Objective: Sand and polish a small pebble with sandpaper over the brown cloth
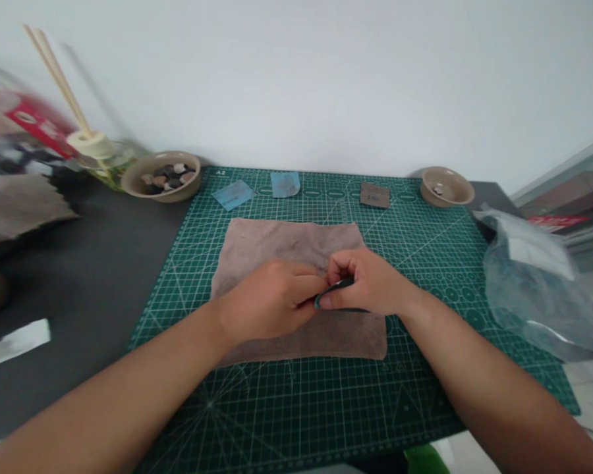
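Note:
Over the middle of a brownish-pink cloth (286, 240), my two hands meet with their fingers closed. My right hand (370, 283) pinches a dark folded piece of sandpaper (344, 284) with a blue edge near the thumb tip. From the other side, my left hand (269, 299) grips at the same piece, its fingertips pressed against those of my right hand. Whether something small sits inside the fold is hidden by the fingers. Beneath them the cloth lies flat on a green cutting mat (296, 408).
Behind the cloth lie two blue sandpaper pieces (234, 195) and a brown one (374, 195). A bowl of pebbles (161, 191) stands back left beside a reed diffuser (99, 151). At back right is a bowl (447, 194) with a small stone; a clear plastic bag (538, 289) lies right.

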{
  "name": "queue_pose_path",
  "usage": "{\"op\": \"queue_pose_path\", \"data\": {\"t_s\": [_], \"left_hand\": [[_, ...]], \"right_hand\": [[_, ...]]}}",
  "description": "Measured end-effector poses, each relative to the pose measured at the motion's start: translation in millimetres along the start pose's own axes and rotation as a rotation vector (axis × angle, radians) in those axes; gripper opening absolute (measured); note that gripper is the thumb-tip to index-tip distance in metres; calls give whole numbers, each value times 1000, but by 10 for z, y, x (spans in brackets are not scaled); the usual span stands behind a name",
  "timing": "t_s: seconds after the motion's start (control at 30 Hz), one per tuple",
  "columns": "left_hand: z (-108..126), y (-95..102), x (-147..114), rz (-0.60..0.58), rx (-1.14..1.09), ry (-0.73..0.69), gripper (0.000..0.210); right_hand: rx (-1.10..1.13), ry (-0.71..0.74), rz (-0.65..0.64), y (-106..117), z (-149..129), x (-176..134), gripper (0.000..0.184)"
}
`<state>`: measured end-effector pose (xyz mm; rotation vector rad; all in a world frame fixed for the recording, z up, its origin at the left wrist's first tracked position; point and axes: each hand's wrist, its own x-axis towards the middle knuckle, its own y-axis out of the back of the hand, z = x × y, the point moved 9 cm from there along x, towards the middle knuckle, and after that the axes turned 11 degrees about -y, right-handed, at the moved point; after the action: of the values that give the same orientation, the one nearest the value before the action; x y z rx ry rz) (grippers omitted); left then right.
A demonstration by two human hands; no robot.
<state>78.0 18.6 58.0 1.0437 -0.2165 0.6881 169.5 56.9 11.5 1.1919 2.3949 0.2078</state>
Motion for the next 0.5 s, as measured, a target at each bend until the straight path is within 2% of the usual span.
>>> {"op": "queue_pose_path", "data": {"t_s": [0.13, 0.17, 0.3, 0.33, 0.43, 0.5], "left_hand": [[10, 90, 1, 112, -119, -7, 10], [11, 75, -2, 94, -96, -8, 10], [11, -66, -15, -61, 76, -35, 16], [-1, -82, -17, -74, 76, -26, 16], [-27, 2, -13, 33, -68, 21, 17], [1, 69, -6, 103, -155, 3, 13]], "right_hand": [[246, -58, -132, -61, 51, -2, 44], [228, -51, -127, -60, 45, -2, 42], [-71, -29, -3, -15, 31, 22, 30], [-75, -39, -5, -12, 43, 30, 30], [155, -69, -119, -46, 79, 32, 39], [281, -69, -192, -79, 73, 15, 43]]}}
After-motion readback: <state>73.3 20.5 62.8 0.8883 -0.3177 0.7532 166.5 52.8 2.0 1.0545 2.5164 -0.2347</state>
